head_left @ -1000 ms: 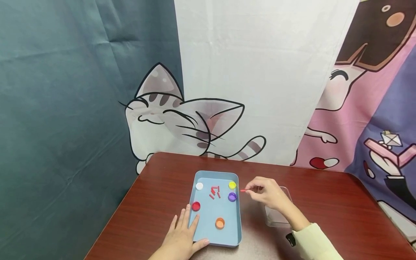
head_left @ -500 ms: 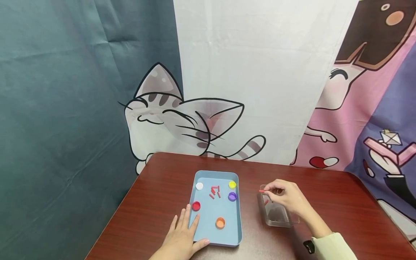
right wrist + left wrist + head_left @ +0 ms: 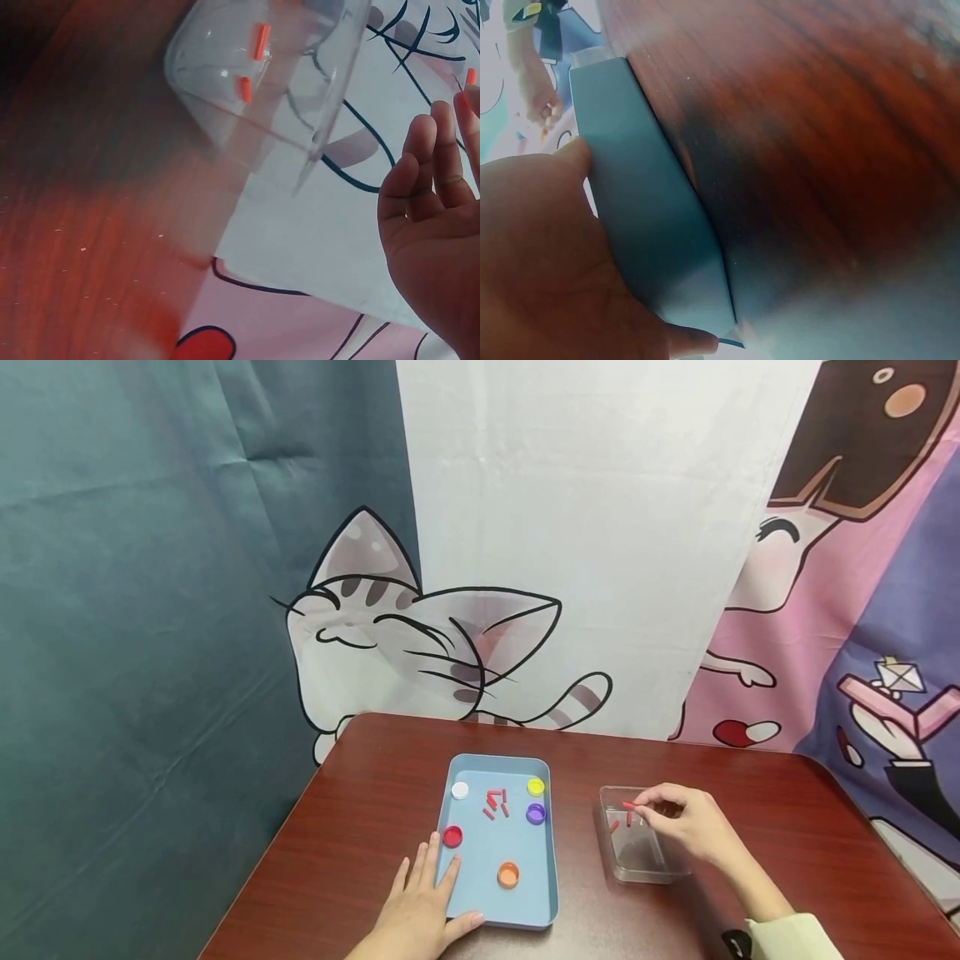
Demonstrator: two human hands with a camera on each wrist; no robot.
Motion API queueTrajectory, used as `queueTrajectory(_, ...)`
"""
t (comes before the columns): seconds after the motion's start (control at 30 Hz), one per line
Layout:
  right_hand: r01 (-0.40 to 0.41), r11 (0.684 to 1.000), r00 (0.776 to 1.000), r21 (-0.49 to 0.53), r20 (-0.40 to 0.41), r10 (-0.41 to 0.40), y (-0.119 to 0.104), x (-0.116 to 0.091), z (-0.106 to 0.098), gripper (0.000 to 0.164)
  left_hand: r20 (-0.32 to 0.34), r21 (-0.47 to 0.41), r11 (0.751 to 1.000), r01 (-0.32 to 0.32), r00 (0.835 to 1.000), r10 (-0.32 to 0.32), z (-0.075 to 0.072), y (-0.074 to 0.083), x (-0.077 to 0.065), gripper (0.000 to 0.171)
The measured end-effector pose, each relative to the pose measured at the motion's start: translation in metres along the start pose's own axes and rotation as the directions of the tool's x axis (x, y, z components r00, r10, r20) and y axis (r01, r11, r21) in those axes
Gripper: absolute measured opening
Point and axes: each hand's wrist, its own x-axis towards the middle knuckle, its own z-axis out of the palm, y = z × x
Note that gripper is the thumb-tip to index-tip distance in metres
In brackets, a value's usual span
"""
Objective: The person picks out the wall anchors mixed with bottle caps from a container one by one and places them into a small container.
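Note:
My right hand (image 3: 686,817) pinches a small red stick (image 3: 628,805) between thumb and fingertips, above a clear plastic box (image 3: 637,866). Inside that box lie a red stick (image 3: 615,826) and another beside it, which the right wrist view shows as two orange-red pieces (image 3: 261,42). At the near left side of a blue tray (image 3: 525,906), my left hand (image 3: 416,906) rests with fingers spread over the rim. Several red sticks (image 3: 491,803) lie loose in the tray's far half. The left wrist view has the thumb against the tray's outer wall (image 3: 645,187).
Small round caps stand in the tray: white (image 3: 460,790), yellow (image 3: 536,787), purple (image 3: 536,814), red (image 3: 452,836) and orange (image 3: 507,875). The brown table (image 3: 337,827) ends at a printed cloth backdrop (image 3: 600,568).
My right hand has moved right with the red stick, from beside the tray's right edge to over the clear box. My left hand and the tray stay put.

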Motion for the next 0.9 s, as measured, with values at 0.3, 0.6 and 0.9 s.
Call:
queueTrajectory(0.3,-0.127,0.984,0.992,0.128,0.026,0.125,0.016,-0.01,0.0,0.009,0.004,-0.001,1.0,-0.003,1.0,0.003,0.0,0.0,-0.001,0.09)
queueTrajectory(0.6,-0.205,0.962,0.979,0.178,0.041,0.201,0.025,-0.014,0.0,0.009,0.007,-0.008,1.0,0.009,1.0,-0.009,0.0,0.0,0.0,0.091)
queueTrajectory(0.9,-0.208,0.96,0.978,0.19,0.03,0.206,0.022,-0.01,0.001,0.015,0.02,-0.009,1.0,0.018,1.0,-0.018,-0.002,0.0,0.001,0.092)
